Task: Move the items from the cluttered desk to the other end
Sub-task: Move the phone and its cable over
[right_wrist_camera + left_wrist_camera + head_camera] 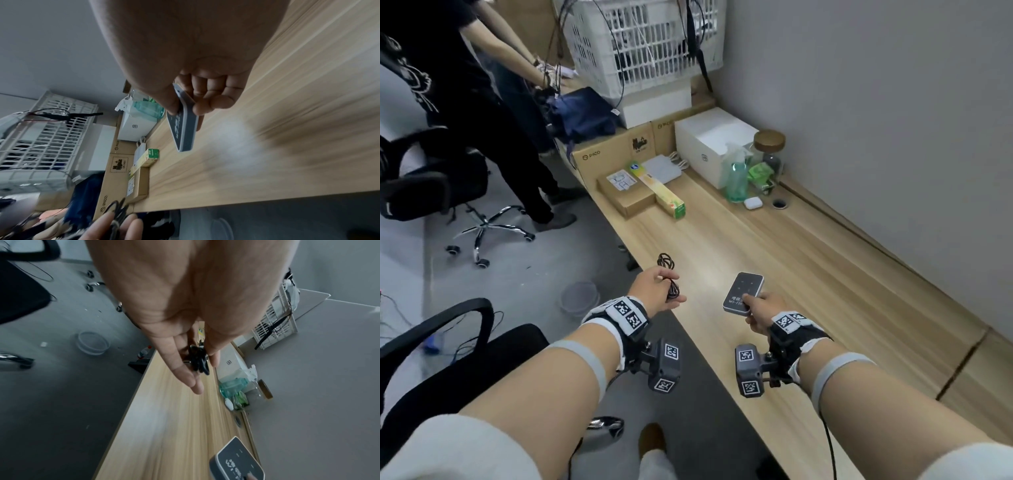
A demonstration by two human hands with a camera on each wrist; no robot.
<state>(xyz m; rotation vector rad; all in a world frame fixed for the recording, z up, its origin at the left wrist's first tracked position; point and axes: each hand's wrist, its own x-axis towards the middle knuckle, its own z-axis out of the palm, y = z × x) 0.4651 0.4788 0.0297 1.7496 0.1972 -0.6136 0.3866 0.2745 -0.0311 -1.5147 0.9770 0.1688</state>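
Note:
My left hand [661, 287] holds a coiled black cable [669, 274] above the desk's left edge; in the left wrist view the cable [198, 361] lies between thumb and fingers [185, 369]. My right hand [760, 310] pinches a flat dark grey device [743, 293] with white lettering, thumb on top, held just over the wooden desk [808, 274]. The right wrist view shows the device [183, 128] gripped edge-on by curled fingers [213, 100]. At the desk's far end lie a flat cardboard box [628, 193], a long yellow-green box [662, 193] and a white pouch [662, 168].
A white box [709, 144], a green spray bottle [736, 180], a lidded glass jar [770, 154] and white earbuds case [752, 203] stand by the wall. Cartons and a white crate [647, 44] are stacked beyond. Another person [448, 78] stands left by office chairs [431, 185].

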